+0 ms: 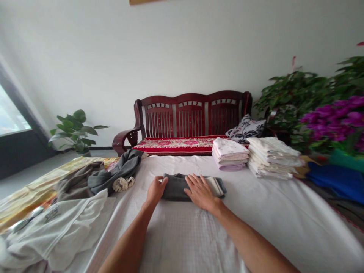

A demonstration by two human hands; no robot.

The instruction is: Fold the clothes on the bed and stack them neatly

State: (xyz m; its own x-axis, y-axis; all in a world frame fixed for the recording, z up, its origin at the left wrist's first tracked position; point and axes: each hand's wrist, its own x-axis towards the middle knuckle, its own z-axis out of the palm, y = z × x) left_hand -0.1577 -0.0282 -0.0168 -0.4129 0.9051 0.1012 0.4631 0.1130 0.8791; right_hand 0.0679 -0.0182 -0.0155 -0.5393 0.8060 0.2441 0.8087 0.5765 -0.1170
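Observation:
A dark grey garment (176,188), folded into a flat bundle, lies on the white sheet (176,235) in front of me. Its right end shows a cream strip and a bluish-grey edge; the exact kind of garment cannot be made out. My left hand (156,189) grips the bundle's left end between thumb and fingers. Flat on top, right of the middle, rests my right hand (200,191), its fingers outstretched and holding nothing.
Loose grey clothing (116,172) and a white blouse-like garment (57,231) lie at left. Two folded stacks, one pale pink (229,153) and one white (271,157), stand back right. Behind is a wooden bench (189,113). Plants and purple flowers (338,119) flank the right.

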